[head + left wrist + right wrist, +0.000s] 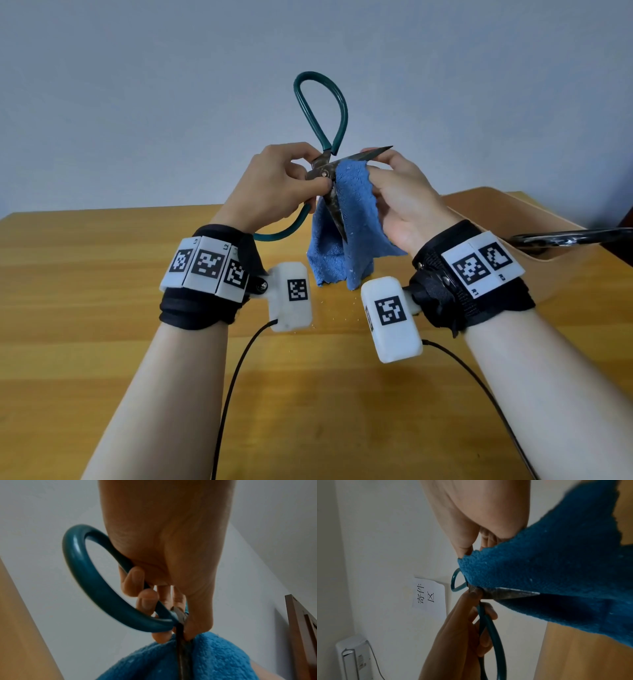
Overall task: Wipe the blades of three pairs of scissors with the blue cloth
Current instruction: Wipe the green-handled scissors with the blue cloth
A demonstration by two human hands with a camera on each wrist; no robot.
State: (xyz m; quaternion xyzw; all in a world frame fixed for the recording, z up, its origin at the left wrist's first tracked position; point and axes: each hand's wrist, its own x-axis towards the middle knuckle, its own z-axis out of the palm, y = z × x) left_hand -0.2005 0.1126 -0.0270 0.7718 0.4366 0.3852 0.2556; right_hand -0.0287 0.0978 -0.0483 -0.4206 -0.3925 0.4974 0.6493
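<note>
One pair of green-handled scissors (322, 161) is held up above the wooden table (102, 274), blades spread wide apart: one blade points toward 2 o'clock from the pivot, the other toward 5 o'clock, and one handle loop rises toward 12 o'clock. The blue cloth (346, 233) is folded over the upper blade just beside the pivot and hangs down around the lower blade, its bottom edge near the tabletop.

The left hand (274, 188), at 9 o'clock of the pivot, grips the scissors with thumb and fingers curled tightly round the pivot and the lower handle; the left wrist view shows the fingers (145, 601) wrapped over the green loop (96, 585). The right hand (400, 202), at 3 o'clock, pinches the cloth closed around the upper blade, whose dark tip sticks out past the fingers.

A second pair of scissors (568, 238) with dark handles lies at the table's 3 o'clock edge, well apart. In the right wrist view a paper sign (428, 595) hangs on the wall.
</note>
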